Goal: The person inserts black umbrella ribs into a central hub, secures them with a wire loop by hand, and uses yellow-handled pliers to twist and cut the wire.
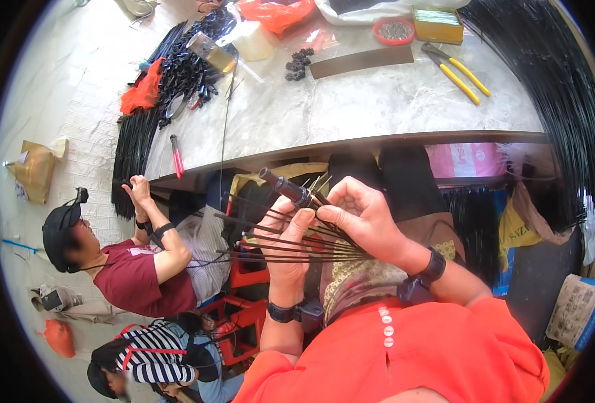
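the left hand (285, 235) and the right hand (364, 218) meet at the middle of the view, just below the table's front edge. both close on a fan of thin black rods (270, 242) that spreads out toward nine o'clock from a gathered point near the right palm. the left fingers curl around the rods from below, thumb up against the right thumb; the right fingers pinch the bundle where the rods converge, clamped on it. a dark cylindrical handle (285, 187) with pale prongs beside it sticks up toward eleven o'clock from between the two hands; which hand bears it i cannot tell. both wrists carry dark bands, and the sleeves are orange. at twelve o'clock lies the pale marble table (378, 101), with yellow-handled pliers (455, 70) at one o'clock, a flat brown strip (361, 62) near them, a round red dish (393, 31), and a heap of black parts (187, 70) at eleven o'clock. a hanging sheaf of long black rods (553, 101) fills two o'clock. at nine o'clock a seated person in a dark red shirt (140, 275) raises a hand (138, 191) to the table edge; another in stripes (146, 352) sits at seven o'clock.
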`<action>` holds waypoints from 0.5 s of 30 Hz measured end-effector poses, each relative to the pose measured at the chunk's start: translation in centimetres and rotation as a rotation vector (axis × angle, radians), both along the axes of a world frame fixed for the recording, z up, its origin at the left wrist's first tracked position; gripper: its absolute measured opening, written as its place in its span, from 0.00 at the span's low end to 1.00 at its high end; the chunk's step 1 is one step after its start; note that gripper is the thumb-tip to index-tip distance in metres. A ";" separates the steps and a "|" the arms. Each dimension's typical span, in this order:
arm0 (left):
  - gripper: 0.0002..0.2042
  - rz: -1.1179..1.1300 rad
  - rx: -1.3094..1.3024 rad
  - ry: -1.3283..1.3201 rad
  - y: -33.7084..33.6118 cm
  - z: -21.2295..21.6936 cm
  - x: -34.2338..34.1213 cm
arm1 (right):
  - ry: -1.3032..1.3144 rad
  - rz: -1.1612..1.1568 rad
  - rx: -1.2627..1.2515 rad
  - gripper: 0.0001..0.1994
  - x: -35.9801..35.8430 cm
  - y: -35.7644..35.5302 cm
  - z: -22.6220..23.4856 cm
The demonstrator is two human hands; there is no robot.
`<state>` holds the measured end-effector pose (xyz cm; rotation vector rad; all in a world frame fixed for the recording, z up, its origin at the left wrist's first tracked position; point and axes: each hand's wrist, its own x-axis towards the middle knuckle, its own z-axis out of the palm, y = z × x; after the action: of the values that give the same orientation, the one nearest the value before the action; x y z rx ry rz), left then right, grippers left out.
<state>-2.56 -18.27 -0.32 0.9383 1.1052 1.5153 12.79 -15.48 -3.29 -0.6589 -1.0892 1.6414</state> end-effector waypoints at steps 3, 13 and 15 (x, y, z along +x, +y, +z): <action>0.11 0.036 0.027 -0.011 -0.9 0.4 0.8 | 0.054 -0.084 0.044 0.07 -0.6 -0.6 -0.1; 0.12 0.176 0.028 0.049 -2.0 -0.1 0.3 | 0.104 0.023 0.021 0.05 -1.1 -0.8 -0.8; 0.11 0.180 0.040 0.042 -1.5 -0.5 0.0 | 0.154 0.031 -0.038 0.05 -1.3 -0.6 -0.6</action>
<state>-2.59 -19.80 -0.85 0.9214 1.2203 1.6753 11.54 -16.13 -3.85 -0.5329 -0.9637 1.7139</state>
